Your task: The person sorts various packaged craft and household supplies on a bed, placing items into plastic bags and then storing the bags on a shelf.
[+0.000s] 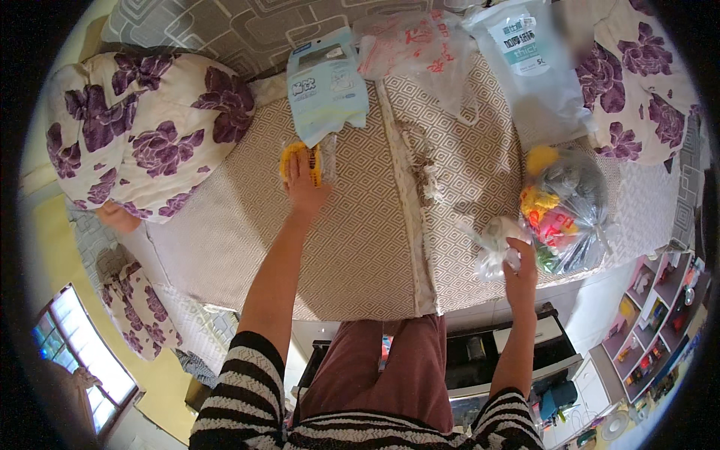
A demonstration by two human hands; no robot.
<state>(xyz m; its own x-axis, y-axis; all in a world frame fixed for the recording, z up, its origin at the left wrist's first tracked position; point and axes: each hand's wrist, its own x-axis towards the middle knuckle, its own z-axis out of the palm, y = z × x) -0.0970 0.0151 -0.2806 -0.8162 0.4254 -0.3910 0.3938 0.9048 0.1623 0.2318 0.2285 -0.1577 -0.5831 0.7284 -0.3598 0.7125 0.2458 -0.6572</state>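
My left hand point(307, 189) reaches forward over a yellow packet in clear wrapping point(318, 159), its fingers closed over the top. The packet lies on the patterned seat cover, just below a pale blue pouch point(327, 86). At the right, my right hand point(520, 271) grips a small clear plastic bag with whitish contents point(493, 247); what is inside cannot be made out. Close beside that hand sits a large clear bag point(574, 191) filled with yellow, red, grey and green items.
Along the back lie a thin white bag with red print point(412, 49) and a big white and teal package point(532, 82). Flowered cushions point(161, 142) flank the seat. A rough seam point(411, 217) splits the cover. Shelves point(649, 322) stand at the lower right.
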